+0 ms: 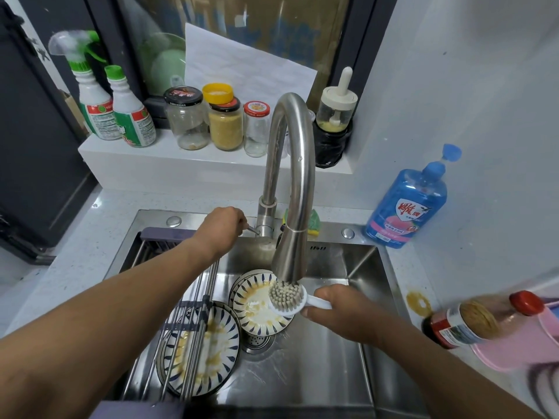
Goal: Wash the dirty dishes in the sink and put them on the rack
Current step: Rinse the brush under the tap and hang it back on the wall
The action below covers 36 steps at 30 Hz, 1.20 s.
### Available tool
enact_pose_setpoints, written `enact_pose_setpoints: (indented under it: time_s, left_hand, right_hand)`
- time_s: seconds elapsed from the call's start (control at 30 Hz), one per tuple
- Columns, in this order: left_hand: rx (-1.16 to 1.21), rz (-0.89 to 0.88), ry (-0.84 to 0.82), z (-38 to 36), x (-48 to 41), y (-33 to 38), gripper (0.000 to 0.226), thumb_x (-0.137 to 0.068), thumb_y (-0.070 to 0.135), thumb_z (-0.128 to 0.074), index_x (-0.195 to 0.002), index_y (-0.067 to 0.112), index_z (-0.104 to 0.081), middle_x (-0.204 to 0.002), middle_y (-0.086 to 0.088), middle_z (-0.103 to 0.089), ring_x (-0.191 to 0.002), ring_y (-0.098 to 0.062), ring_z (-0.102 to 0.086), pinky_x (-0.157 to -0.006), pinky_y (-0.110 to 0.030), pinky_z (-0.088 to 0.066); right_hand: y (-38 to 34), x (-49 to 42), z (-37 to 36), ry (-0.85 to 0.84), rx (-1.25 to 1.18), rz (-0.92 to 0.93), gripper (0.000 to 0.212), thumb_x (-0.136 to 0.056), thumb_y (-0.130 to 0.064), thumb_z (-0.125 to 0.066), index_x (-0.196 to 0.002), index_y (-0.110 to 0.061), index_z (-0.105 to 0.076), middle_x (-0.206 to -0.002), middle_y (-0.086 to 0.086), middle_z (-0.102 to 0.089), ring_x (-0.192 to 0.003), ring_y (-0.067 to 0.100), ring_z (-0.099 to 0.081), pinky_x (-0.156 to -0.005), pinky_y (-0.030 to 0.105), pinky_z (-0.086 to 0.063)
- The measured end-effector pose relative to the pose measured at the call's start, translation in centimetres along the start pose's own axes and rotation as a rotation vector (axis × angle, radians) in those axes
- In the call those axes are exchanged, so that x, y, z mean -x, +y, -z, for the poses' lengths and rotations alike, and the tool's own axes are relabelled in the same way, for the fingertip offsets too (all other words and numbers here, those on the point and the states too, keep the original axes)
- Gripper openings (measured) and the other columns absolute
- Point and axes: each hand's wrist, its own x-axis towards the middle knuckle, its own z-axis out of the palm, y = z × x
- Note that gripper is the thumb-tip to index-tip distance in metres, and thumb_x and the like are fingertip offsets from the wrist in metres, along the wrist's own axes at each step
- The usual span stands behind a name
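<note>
**Opening the tap and wetting the brush**

Gripping the small lever (252, 229) at the foot of the faucet (290, 140) with the left hand (222, 226), fingers curled round it. Holding the white brush (286, 296) by its handle in the right hand (335, 306), thumb and fingers closed on it, bristles turned upward and sitting just under the spout (289, 261). Not being able to tell whether water is running. Probably preparing the brush before any scrubbing, so standing at the very start of the task.

Seeing the stacked plates (260, 313) in the sink (332, 373) directly below the brush, smeared with yellowish sauce. Seeing also a third plate (208, 349) to the left, equally dirty and lying partly under the rods of the rack (193, 297) spanning the left side of the basin. Finding no dish on top of the rack.

Moving the lever slowly and only a little, to avoid a hard stream hitting the bristles and splashing out of the sink. Keeping the brush head centred under the spout and low over the stacked plates, letting the runoff fall on the top one and begin softening the sauce. Keeping a firm hold on the handle, likely slippery when wet. Afterwards probably needing the left hand free for lifting the top plate.
</note>
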Motion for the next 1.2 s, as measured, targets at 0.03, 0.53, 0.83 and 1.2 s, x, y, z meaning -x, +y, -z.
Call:
enact_pose_setpoints:
  time_s: [0.03,0.53,0.83,1.2]
  left_hand:
    - [0.007,0.0,0.0,0.0,0.0,0.0,0.019,-0.102,0.022,-0.061,-0.102,0.007,-0.073,-0.081,-0.004,-0.064,-0.075,-0.024,-0.059,-0.067,-0.029,-0.038]
    - [0.673,0.354,0.159,-3.2,4.8,2.1,0.028,-0.103,0.033,-0.056,-0.122,0.013,-0.062,-0.11,-0.005,-0.069,-0.101,-0.025,-0.067,-0.097,-0.044,-0.054]
    - [1.001,0.573,-0.259,-7.8,9.0,7.8,0.024,-0.104,0.015,-0.05,-0.099,0.005,-0.071,-0.079,-0.006,-0.071,-0.068,-0.012,-0.066,-0.049,-0.015,-0.049]
    - [1.089,0.418,-0.039,-9.4,14.1,6.3,0.038,-0.093,0.051,-0.063,-0.08,0.015,-0.061,-0.068,0.005,-0.065,-0.064,-0.01,-0.058,-0.068,-0.033,-0.045]
  right_hand:
    - [-0.1,0.0,0.0,-0.001,-0.005,-0.003,0.043,-0.091,-0.051,-0.067,-0.078,-0.011,-0.062,-0.064,-0.003,-0.057,-0.054,0.004,-0.049,-0.055,0.027,-0.039]
    - [-0.4,0.3,-0.2,-0.033,0.023,-0.034,0.039,-0.094,-0.051,-0.064,-0.07,-0.019,-0.057,-0.063,-0.004,-0.056,-0.049,0.002,-0.047,-0.049,0.018,-0.034]
    - [1.1,0.6,-1.5,0.099,0.109,-0.084,0.046,-0.088,-0.065,-0.058,-0.079,-0.02,-0.062,-0.072,-0.001,-0.064,-0.067,0.012,-0.062,-0.064,0.033,-0.049]
    - [-1.8,0.0,-4.5,0.169,0.247,0.052,0.03,-0.091,-0.053,-0.05,-0.091,-0.023,-0.055,-0.09,-0.004,-0.067,-0.086,0.018,-0.062,-0.071,0.035,-0.045]
